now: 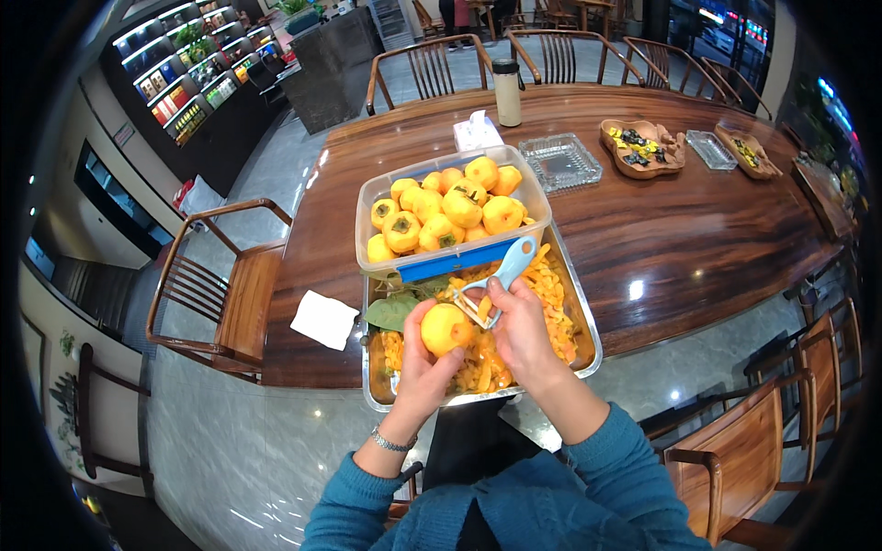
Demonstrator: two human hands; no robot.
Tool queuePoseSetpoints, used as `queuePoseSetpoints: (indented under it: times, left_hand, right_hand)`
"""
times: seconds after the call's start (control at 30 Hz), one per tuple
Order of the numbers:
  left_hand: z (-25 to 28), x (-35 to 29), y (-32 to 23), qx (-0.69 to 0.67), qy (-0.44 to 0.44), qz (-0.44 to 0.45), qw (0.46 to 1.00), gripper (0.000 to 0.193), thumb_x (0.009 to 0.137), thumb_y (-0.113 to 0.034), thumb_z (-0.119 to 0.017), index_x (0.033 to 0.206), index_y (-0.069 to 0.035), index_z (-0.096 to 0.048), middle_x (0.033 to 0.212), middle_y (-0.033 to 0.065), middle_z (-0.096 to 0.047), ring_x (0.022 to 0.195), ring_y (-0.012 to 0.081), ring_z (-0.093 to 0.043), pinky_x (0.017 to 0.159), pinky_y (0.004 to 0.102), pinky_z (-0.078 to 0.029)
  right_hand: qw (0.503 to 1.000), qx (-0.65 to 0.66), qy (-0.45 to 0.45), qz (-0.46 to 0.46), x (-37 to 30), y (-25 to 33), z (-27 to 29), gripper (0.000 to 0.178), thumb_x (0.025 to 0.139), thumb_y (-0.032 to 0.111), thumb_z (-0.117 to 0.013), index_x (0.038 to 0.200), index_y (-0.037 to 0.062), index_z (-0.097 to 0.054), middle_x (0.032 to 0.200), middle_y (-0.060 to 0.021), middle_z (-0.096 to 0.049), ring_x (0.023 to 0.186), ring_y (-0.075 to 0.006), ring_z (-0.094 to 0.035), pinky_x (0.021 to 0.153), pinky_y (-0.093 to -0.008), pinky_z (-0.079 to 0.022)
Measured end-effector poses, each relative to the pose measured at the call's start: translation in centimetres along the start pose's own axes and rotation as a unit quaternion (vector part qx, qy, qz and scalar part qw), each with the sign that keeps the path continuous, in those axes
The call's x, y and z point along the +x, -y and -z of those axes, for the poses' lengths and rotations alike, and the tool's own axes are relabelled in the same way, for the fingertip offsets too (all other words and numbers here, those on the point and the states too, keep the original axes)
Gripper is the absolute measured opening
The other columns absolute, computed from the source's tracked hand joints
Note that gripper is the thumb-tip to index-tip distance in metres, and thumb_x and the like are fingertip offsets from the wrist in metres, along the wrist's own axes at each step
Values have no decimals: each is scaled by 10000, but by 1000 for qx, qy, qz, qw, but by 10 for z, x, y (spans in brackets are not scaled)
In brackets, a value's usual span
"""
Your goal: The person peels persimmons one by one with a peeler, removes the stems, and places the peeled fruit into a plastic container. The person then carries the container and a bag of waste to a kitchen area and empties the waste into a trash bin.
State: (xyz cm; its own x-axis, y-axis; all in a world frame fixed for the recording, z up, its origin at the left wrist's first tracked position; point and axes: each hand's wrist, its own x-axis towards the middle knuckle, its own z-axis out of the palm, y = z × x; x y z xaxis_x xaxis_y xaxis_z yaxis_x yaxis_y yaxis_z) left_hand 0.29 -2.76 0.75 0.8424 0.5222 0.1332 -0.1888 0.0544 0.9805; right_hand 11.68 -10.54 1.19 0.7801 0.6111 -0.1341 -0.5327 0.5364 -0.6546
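A peeled orange-yellow persimmon (445, 329) rests in my left hand (424, 369), the fingers curled round it. My right hand (527, 342) grips a light blue peeler (513, 264), its blade end close to the fruit's right side with a bit of peel on it. Both hands are over a metal tray (590, 342) strewn with orange peel (554, 303) and some green leaves (390, 312). Across the tray's far part sits a clear plastic box (369, 195) with a blue strip, heaped with several peeled persimmons (462, 204).
On the wooden table (680, 248) stand a tissue box (477, 133), a beige flask (507, 94), a glass ashtray (560, 163) and a carved wooden dish (640, 151) of wrapped sweets. A white napkin (325, 319) lies left of the tray. Wooden chairs (225, 285) surround the table.
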Motion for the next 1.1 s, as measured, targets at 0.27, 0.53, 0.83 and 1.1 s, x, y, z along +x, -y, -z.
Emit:
queuePoseSetpoints:
  times: [0.27,0.53,0.83,1.1]
  left_hand:
    - [9,10,-11,-221,-8,55,974,657,736,-49,-537,1338,-69,-272,1229,110,-442,1155,236,-453,955,408,-391]
    - [0,5,-7,-116,0,48,992,628,789,63,-462,1348,-67,-207,1194,120,-442,1027,181,-517,882,316,-454]
    - [13,6,-8,-244,67,73,965,667,733,-198,-629,1309,-50,-327,1126,160,-512,946,324,-566,754,332,-455]
    - [-1,15,3,-273,-52,95,956,421,880,-294,-464,1239,-77,-422,1176,99,-516,1048,231,-518,777,352,-457]
  right_hand:
    - [994,-21,95,58,-16,2,-5,196,931,123,-484,1086,6,-511,1024,-101,-605,955,-153,-575,848,-304,-462]
    - [985,-116,101,73,-21,0,-10,148,922,99,-499,1016,-9,-536,957,-82,-621,883,-133,-597,766,-257,-485]
    - [998,-53,38,12,7,12,5,164,941,140,-454,1013,8,-518,929,-98,-609,889,-167,-589,805,-311,-475]
    - [983,-147,106,28,-19,3,-7,197,932,124,-483,1075,-4,-527,1002,-94,-609,927,-142,-581,811,-276,-467]
